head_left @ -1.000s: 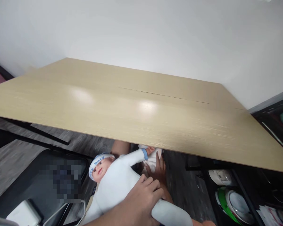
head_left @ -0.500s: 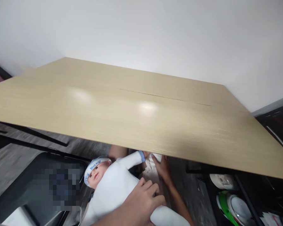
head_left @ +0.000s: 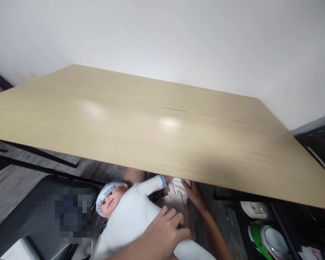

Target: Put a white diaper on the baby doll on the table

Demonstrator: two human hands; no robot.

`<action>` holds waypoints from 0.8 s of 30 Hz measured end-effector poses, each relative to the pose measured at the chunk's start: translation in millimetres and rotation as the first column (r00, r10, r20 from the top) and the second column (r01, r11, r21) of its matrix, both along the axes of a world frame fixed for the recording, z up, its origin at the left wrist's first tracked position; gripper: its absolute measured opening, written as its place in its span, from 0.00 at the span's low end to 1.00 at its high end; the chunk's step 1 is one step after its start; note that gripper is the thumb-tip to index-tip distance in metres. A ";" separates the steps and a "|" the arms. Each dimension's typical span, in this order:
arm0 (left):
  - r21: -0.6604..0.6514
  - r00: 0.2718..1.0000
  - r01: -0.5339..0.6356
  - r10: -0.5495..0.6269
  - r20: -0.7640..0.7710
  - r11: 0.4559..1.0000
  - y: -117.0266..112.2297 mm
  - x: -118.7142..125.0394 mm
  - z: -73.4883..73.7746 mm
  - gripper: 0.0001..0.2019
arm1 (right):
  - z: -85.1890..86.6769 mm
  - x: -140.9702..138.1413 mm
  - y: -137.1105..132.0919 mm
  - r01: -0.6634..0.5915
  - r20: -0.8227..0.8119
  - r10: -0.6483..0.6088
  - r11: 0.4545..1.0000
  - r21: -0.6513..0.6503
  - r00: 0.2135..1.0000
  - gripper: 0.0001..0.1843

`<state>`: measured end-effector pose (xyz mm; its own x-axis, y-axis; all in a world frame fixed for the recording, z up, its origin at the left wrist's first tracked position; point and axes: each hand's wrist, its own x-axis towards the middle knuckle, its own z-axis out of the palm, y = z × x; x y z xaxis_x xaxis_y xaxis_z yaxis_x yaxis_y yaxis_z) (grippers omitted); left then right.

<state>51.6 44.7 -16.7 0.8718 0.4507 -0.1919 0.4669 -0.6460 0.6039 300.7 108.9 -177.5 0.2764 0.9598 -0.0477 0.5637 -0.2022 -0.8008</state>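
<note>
A baby doll in a white suit with blue cuffs and a lettered cap lies across my lap, head to the left. My left hand lies over its lower body, fingers curled round the base of a leg. Beyond it, partly under the table edge, is a white crumpled diaper with gathered edges. My right hand grips its right side between thumb and fingers; some fingertips are hidden by the diaper and the table edge.
A pale wooden table spans the view above the doll. At lower left stands a black chair seat with a white object on it, partly pixelated. Lower right, a dark shelf holds a green-and-white container and a white rounded item.
My right hand has shifted slightly right, and more of the diaper shows, spread wider. My left hand and the doll stay nearly as they were.
</note>
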 end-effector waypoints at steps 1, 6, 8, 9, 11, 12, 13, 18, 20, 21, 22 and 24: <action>0.022 1.000 0.009 -0.009 -0.003 1.000 -0.7 0.1 -1.8 0.24 | 9.8 2.2 -10.3 0.000 0.015 0.001 1.000 -0.020 1.000 0.43; 0.160 0.998 0.025 -0.034 0.057 0.987 -5.7 -3.6 -6.6 0.15 | 70.8 -14.9 -67.5 -0.091 0.156 0.114 0.985 -0.147 0.981 0.32; 0.228 0.992 0.004 -0.033 0.124 0.974 -9.6 -7.6 -8.2 0.10 | 92.1 -36.3 -77.8 -0.102 0.276 0.097 0.995 0.005 0.956 0.24; 0.265 0.987 -0.013 -0.030 0.161 0.964 -12.0 -9.5 -9.2 0.08 | 100.3 -48.7 -78.4 -0.145 0.330 0.106 0.985 0.095 0.938 0.20; 0.336 0.974 -0.052 -0.026 0.224 0.940 -17.3 -12.2 -11.9 0.07 | 111.8 -73.9 -70.9 -0.327 0.406 0.227 0.925 0.196 0.885 0.17; 0.367 0.969 -0.065 -0.030 0.246 0.928 -20.1 -12.7 -13.5 0.07 | 115.6 -85.9 -63.7 -0.439 0.435 0.323 0.877 0.196 0.840 0.19; 0.394 0.965 -0.069 -0.039 0.261 0.917 -22.9 -12.6 -15.1 0.07 | 118.8 -97.3 -55.3 -0.542 0.458 0.421 0.823 0.170 0.783 0.22; 0.475 0.966 -0.056 -0.073 0.249 0.878 -37.7 -10.9 -24.9 0.09 | 136.1 -142.0 -18.5 -0.723 0.563 0.599 0.690 -0.004 0.569 0.30; 0.502 0.969 -0.071 -0.060 0.240 0.862 -45.1 -12.6 -30.4 0.11 | 143.6 -153.3 -14.0 -0.715 0.598 0.591 0.698 -0.043 0.541 0.20; 0.515 0.970 -0.084 -0.050 0.240 0.853 -49.0 -14.1 -33.2 0.12 | 146.6 -157.1 -13.9 -0.718 0.615 0.587 0.695 -0.048 0.527 0.17; 0.525 0.970 -0.100 -0.036 0.242 0.845 -53.0 -15.9 -35.8 0.13 | 149.0 -159.6 -14.8 -0.728 0.633 0.581 0.684 -0.039 0.512 0.15; 0.530 0.968 -0.131 -0.008 0.251 0.838 -60.5 -19.3 -39.6 0.14 | 152.7 -160.8 -18.5 -0.761 0.673 0.557 0.648 0.015 0.487 0.16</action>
